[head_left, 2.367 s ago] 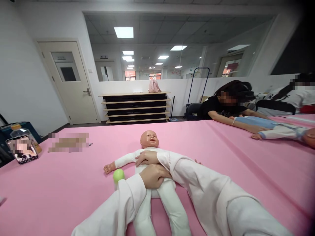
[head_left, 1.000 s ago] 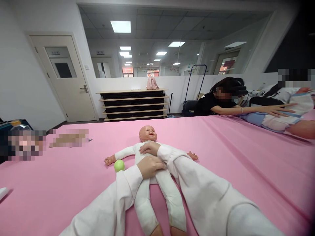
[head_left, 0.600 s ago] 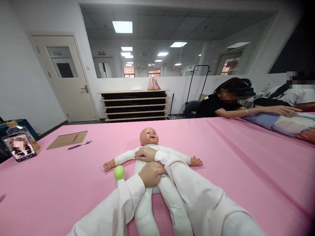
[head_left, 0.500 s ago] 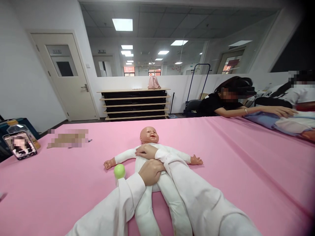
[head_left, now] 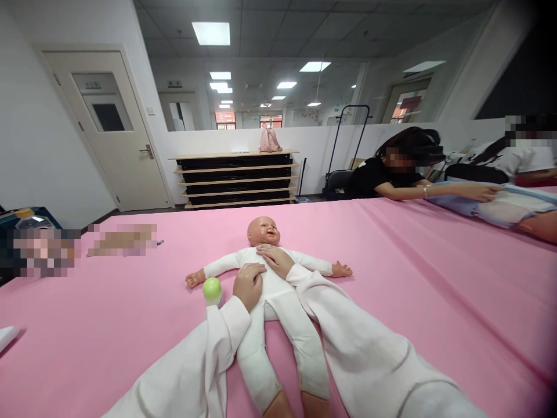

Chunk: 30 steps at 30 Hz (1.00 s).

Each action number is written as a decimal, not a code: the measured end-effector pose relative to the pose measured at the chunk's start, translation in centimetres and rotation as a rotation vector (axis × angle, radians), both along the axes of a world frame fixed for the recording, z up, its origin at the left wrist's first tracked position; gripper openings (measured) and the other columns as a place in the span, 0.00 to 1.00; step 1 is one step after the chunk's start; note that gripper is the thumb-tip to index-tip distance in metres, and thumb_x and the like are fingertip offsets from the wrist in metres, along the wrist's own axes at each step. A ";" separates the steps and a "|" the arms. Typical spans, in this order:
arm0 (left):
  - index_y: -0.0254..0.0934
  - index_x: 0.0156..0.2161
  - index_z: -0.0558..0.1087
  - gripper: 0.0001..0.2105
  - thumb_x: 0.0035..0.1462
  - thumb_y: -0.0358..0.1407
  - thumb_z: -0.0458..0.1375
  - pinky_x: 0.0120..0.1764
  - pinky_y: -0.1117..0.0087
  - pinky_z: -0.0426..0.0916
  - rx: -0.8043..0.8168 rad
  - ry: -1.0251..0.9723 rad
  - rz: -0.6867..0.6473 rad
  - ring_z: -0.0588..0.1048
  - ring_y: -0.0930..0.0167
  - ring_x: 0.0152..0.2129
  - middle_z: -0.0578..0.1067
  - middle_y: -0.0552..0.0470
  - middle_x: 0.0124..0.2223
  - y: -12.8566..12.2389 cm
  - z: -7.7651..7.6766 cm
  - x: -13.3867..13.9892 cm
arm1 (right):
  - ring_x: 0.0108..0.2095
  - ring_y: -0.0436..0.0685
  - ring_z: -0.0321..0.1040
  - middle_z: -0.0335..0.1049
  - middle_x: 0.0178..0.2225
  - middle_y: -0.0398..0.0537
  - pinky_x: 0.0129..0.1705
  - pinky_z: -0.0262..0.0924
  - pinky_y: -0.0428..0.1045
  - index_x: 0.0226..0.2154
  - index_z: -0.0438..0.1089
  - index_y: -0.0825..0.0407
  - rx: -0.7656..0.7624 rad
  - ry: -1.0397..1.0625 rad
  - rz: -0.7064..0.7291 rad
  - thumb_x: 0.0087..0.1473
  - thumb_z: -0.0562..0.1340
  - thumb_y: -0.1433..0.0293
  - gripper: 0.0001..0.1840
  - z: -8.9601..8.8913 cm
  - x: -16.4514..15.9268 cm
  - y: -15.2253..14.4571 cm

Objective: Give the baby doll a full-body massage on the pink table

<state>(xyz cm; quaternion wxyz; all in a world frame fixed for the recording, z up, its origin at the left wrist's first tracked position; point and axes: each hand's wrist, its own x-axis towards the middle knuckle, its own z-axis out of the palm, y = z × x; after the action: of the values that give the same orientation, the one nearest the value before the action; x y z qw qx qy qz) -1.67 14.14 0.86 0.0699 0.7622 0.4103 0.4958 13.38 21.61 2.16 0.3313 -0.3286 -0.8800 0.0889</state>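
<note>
Doll [head_left: 281,284] lies on its back on the pink tablecloth [head_left: 391,290], head away from us, arms spread, torso under both hands. Right hand [head_left: 276,260]: released, fingers extended, laid across the upper chest just below the chin. Left hand [head_left: 249,285]: against the torso's left edge as we view it, fingers together and bent; its palm side is hidden, so we cannot tell whether it grasps any cloth. The two hands are near each other, apart. Green-topped container [head_left: 212,288] stands just beside the left wrist. Writing: we find the sign [head_left: 93,85] in the door [head_left: 107,174] window too blurred to read; the brown pad [head_left: 124,238] is pixelated.
</note>
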 end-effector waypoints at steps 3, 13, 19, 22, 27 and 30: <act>0.35 0.35 0.72 0.12 0.48 0.22 0.49 0.43 0.63 0.67 0.057 -0.044 0.045 0.71 0.70 0.38 0.75 0.49 0.38 -0.3 -0.7 -0.8 | 0.55 0.57 0.56 0.62 0.52 0.53 0.56 0.51 0.60 0.48 0.65 0.53 -0.022 0.011 -0.050 0.57 0.47 0.70 0.20 -0.8 1.4 -1.1; 0.35 0.31 0.71 0.10 0.50 0.24 0.48 0.35 0.70 0.67 0.211 0.404 -0.433 0.70 0.72 0.31 0.73 0.50 0.31 -2.1 2.9 -1.3 | 0.46 0.56 0.67 0.72 0.41 0.50 0.50 0.61 0.55 0.39 0.72 0.51 -0.099 0.169 0.007 0.55 0.54 0.63 0.15 0.2 3.5 -5.1; 0.35 0.33 0.71 0.12 0.47 0.23 0.47 0.41 0.71 0.66 0.160 0.608 -0.666 0.71 0.71 0.35 0.75 0.49 0.35 0.3 3.8 1.4 | 0.52 0.56 0.61 0.72 0.42 0.45 0.53 0.55 0.52 0.37 0.73 0.49 -0.289 -0.286 0.328 0.54 0.56 0.67 0.12 3.8 -0.6 -0.3; 0.35 0.38 0.71 0.16 0.45 0.23 0.46 0.43 0.71 0.65 0.135 0.582 -0.688 0.71 0.71 0.39 0.75 0.49 0.40 0.6 3.0 1.7 | 0.50 0.54 0.63 0.72 0.42 0.43 0.51 0.56 0.48 0.37 0.74 0.47 -0.232 -0.433 0.411 0.52 0.58 0.67 0.11 4.0 -2.8 1.5; 0.38 0.40 0.71 0.18 0.44 0.25 0.48 0.43 0.67 0.63 0.066 0.549 -0.552 0.69 0.68 0.39 0.74 0.51 0.41 0.0 2.4 1.4 | 0.49 0.54 0.63 0.71 0.44 0.42 0.52 0.53 0.48 0.38 0.73 0.47 -0.136 -0.475 0.426 0.54 0.56 0.65 0.12 3.0 -4.9 2.6; 0.39 0.41 0.71 0.17 0.45 0.27 0.48 0.43 0.66 0.62 0.034 0.531 -0.496 0.69 0.67 0.40 0.74 0.51 0.42 -0.1 2.5 1.4 | 0.48 0.54 0.64 0.71 0.44 0.45 0.51 0.55 0.48 0.38 0.73 0.49 -0.143 -0.426 0.391 0.54 0.55 0.64 0.13 2.5 -5.0 2.9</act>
<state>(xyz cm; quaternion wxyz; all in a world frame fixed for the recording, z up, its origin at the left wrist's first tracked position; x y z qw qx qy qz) -0.27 14.00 3.34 0.0664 0.9417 0.2084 0.2555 8.35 24.53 4.68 0.0916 -0.1868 -0.9678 0.1417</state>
